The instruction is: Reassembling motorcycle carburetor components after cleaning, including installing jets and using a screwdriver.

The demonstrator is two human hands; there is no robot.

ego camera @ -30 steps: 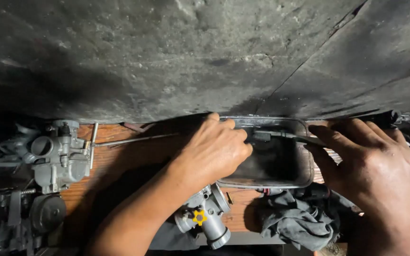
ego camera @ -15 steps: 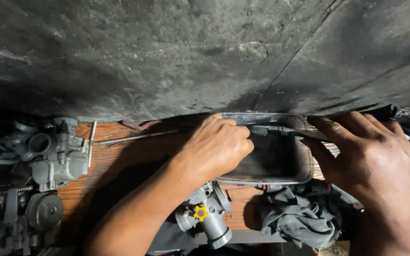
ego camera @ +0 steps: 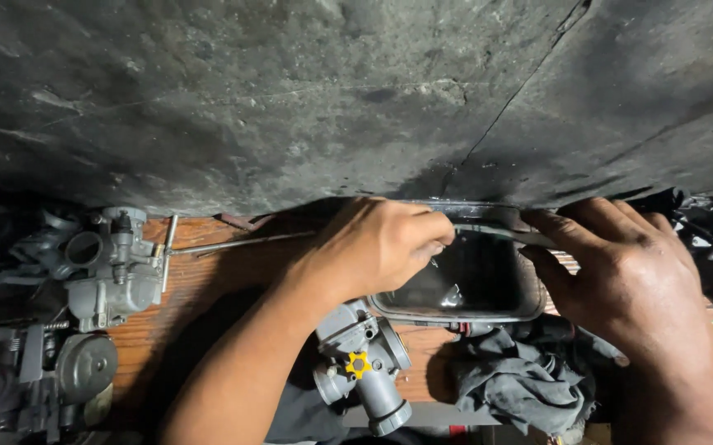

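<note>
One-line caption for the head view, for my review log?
Two hands, left and right, hold a thin tool over a dark metal tray on a wooden bench.

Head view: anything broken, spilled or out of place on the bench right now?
No spill or break shows. Carburettor parts lie loose about the wooden bench, a crumpled rag beside the metal tray; both hands work over it.

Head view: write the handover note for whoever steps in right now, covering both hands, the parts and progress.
Left hand: closed on one end of a thin dark rod over the metal tray.
Right hand: fingers on the rod's other end at the tray's right rim.
Tray holds dark liquid, on the wooden bench under a dark slab.
Carburetor with yellow knob lies in front, grey rag right, more carburetors left.
Done, left: cannot tell.
</note>
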